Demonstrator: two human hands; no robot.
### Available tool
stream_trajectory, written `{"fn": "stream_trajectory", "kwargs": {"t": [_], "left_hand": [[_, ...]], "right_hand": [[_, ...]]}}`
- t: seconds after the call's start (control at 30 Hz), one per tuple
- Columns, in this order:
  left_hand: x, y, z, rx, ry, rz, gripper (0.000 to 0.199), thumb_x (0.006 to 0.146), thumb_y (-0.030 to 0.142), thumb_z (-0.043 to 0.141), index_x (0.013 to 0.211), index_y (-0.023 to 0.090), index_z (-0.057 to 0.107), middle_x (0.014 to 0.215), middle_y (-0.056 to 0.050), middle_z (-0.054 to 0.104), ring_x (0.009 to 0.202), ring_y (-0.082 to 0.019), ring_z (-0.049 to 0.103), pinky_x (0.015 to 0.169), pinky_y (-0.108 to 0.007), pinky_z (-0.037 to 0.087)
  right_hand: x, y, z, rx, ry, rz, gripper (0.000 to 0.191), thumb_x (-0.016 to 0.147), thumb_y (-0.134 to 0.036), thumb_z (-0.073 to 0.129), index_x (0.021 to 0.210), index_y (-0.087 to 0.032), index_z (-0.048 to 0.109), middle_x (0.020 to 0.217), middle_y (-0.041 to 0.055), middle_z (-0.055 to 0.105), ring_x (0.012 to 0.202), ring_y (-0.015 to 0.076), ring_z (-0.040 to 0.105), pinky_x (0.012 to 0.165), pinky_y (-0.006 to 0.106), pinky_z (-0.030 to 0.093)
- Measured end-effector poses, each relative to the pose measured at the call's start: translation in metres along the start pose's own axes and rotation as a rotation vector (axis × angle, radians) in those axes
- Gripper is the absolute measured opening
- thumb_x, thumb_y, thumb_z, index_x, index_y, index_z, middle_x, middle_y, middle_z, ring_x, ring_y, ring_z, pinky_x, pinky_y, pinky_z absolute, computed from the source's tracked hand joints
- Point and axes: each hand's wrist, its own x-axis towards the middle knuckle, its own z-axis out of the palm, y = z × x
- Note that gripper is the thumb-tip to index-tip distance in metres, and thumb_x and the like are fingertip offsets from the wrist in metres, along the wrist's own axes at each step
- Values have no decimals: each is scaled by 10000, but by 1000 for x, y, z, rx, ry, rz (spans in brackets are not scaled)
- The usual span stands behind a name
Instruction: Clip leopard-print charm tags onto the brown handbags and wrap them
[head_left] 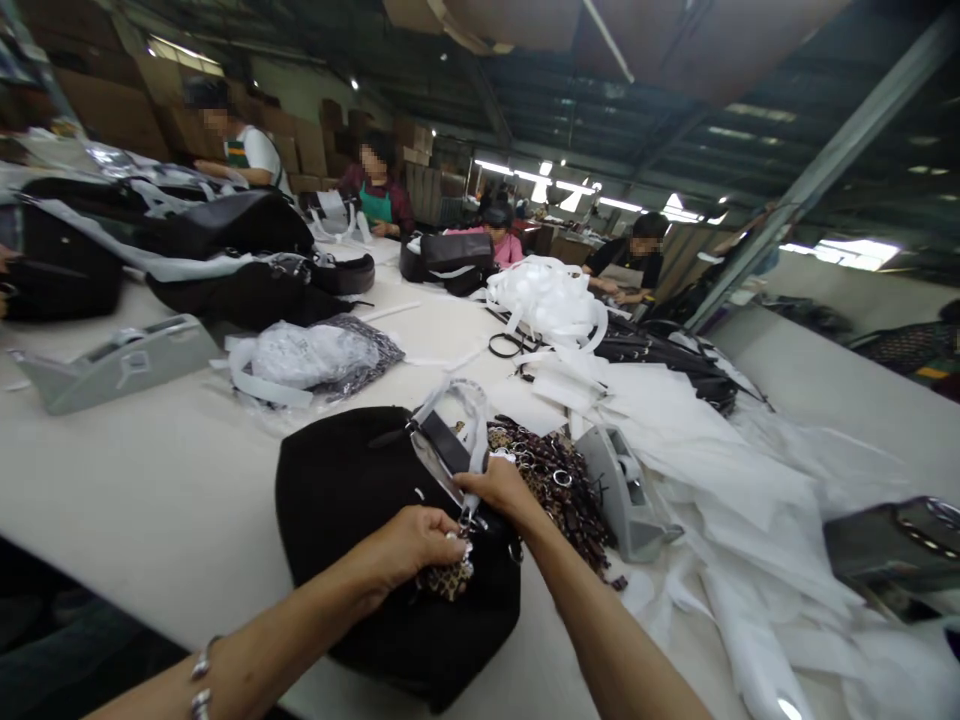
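Observation:
A black handbag (337, 500) lies on the table in front of me, its handle (476, 405) wrapped in white material. My left hand (416, 545) is closed in a pinch on a leopard-print charm (450, 580) with metal parts, against the bag's side. Just above it, my right hand (499, 487) is closed around the lower end of the wrapped handle, near a metal ring; some of its fingers are hidden. Beside the bag, to the right, lies a pile of leopard-print straps (555, 480) with metal rings.
A grey tape dispenser (619, 490) stands right of the straps, another dispenser (127, 360) at left. White sheets (697, 440) cover the right side. Plastic-wrapped material (322, 355), white strips (551, 300) and more black bags (232, 225) lie farther back. Several co-workers sit or stand beyond.

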Motion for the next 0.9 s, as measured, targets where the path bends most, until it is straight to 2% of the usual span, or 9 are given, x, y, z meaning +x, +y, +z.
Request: {"fn": "stream_trajectory", "kwargs": {"t": [0.07,0.13,0.2,0.27,0.37,0.47,0.6,0.73,0.9], "left_hand": [[-3,-18,-11,-43,3,-46,447,556,434,839,777,119,613,654,-51,687,609,-191,655,623,-299,490],[-10,-33,-22,-106,7,-71,463,577,451,840,805,116,617,692,-57,698,631,-187,667,630,-284,490],[-18,-44,-29,-175,15,-76,474,596,462,839,832,116,617,736,-63,709,657,-183,675,635,-273,493],[-22,-51,-31,-218,29,-62,492,600,478,840,844,113,616,754,-74,714,660,-181,674,627,-267,493],[-23,-56,-25,-259,57,-45,505,603,491,839,856,113,620,763,-82,718,659,-178,670,624,-263,491],[-22,-59,-17,-300,100,-52,525,584,499,850,860,115,622,747,-84,716,650,-180,668,610,-258,483],[-22,-59,-12,-343,138,-69,554,555,502,865,868,116,620,751,-94,719,644,-189,670,615,-268,489],[-25,-55,-12,-343,138,-83,549,558,497,865,874,117,627,762,-95,714,659,-190,665,625,-269,487],[-34,-46,-12,-336,99,-63,499,610,482,833,905,122,655,823,-91,699,723,-185,650,691,-271,483]], "right_hand": [[3,8,-5,-44,-29,17,486,724,-594,653,688,-112,703,633,68,681,546,152,594,473,221,394],[10,21,-27,-95,-10,32,582,860,-624,464,757,-115,729,660,77,697,544,149,605,486,224,417],[20,36,-59,-175,69,39,587,952,-529,321,898,-121,739,764,94,727,640,159,644,558,228,456],[31,50,-90,-295,186,32,493,970,-406,315,1035,-127,717,930,124,734,838,200,663,715,259,482],[50,69,-113,-486,297,-23,402,910,-169,385,1223,-114,631,1207,164,649,1138,261,565,965,328,399],[72,81,-110,-628,253,-109,485,838,-34,427,1294,-110,576,1305,173,583,1235,269,497,1045,350,337],[102,88,-99,-745,114,-171,450,833,-21,484,1244,-147,618,1296,150,597,1244,250,504,1048,338,350],[119,91,-97,-811,10,-141,252,914,-188,544,1135,-148,660,1149,126,665,1097,243,602,964,414,446],[120,90,-93,-804,-22,-188,316,933,-354,565,1172,-152,608,1213,100,616,1113,227,587,981,466,452]]}}
